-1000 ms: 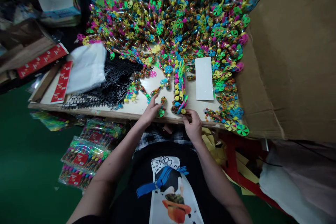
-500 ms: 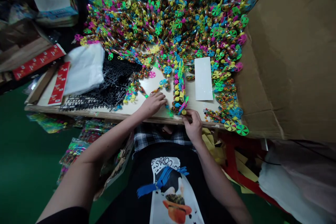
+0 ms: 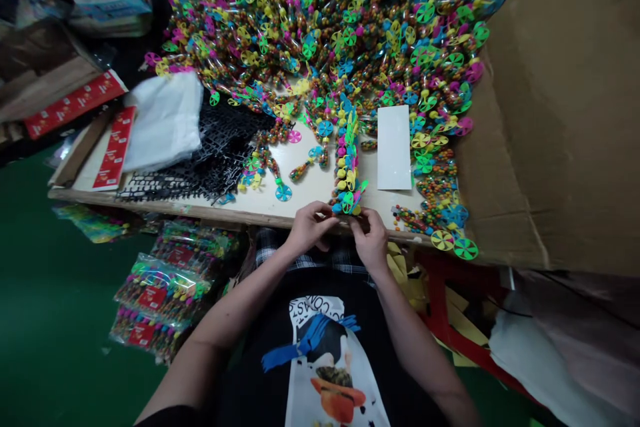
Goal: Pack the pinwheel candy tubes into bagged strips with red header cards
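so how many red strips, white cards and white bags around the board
red printed strips: 2
white card: 1
white plastic bag: 1
total: 4

Behind: a heap of pinwheel candy tubes (image 3: 320,33) covers the far half of the wooden board (image 3: 150,203).
Middle: a row of pinwheel candy tubes (image 3: 347,167) lies on the board, running from the heap to the near edge, with a card (image 3: 393,147) just to its right.
Left: plastic mesh (image 3: 220,153) lies on the board beside a plastic bag (image 3: 165,121) and a printed strip (image 3: 114,148).
Right: a cardboard box flap (image 3: 545,127) rises past the board's end.
Near edge: the left hand (image 3: 310,227) and right hand (image 3: 371,240) sit side by side at the row's near end.
Below: sealed candy packs (image 3: 163,293) lie on the floor (image 3: 60,320) left of the person; paper offcuts (image 3: 400,267) lie under the board's edge to the right.
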Demonstrator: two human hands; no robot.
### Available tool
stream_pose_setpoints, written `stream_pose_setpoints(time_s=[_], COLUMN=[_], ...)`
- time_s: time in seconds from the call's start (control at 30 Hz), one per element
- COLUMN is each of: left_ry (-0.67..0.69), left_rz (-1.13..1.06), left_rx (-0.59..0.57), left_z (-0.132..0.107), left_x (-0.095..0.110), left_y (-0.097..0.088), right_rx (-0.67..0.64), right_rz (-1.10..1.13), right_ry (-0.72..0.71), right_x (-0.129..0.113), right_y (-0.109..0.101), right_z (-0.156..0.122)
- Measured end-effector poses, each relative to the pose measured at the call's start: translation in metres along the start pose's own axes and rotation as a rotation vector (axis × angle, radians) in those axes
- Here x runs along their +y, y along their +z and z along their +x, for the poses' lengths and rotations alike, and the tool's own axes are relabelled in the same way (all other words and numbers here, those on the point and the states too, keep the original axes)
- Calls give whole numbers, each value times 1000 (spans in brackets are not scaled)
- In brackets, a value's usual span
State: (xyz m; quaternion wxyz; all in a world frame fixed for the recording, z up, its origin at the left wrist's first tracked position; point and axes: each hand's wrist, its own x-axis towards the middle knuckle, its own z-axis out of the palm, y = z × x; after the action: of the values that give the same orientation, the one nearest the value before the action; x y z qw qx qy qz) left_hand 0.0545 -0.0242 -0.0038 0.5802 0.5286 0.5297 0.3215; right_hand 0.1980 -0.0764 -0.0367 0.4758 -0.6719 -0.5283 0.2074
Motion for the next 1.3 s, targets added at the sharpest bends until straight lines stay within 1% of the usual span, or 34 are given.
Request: stream_pose_setpoints(time_s=[0.07,0.13,0.3,0.47,0.8,1.0,1.13,1.3], left_ry=[1,7,18,51,63,118,131,174], left_rz=[-15,-13,-7,-25,-58,-11,-10,-3], left_rx=[28,45,36,19,18,18,25,40], left_z=[1,2,3,3,4,4,6,7], left_x=[0,1,5,5,0,-10,-17,-18], left_y=[7,9,8,6,8,6,7,9], right_rx=[4,12,18,25,34,32,17,15], right_rz=[16,25,40,57,63,47,42,34], right_ry=[19,36,40,38,28,-11,-23,-16], right_x=[1,2,2,2,2,1,0,1], right_y=[1,1,2,2,3,3,3,2], right_z=[0,0,2,3,4,4,4,4])
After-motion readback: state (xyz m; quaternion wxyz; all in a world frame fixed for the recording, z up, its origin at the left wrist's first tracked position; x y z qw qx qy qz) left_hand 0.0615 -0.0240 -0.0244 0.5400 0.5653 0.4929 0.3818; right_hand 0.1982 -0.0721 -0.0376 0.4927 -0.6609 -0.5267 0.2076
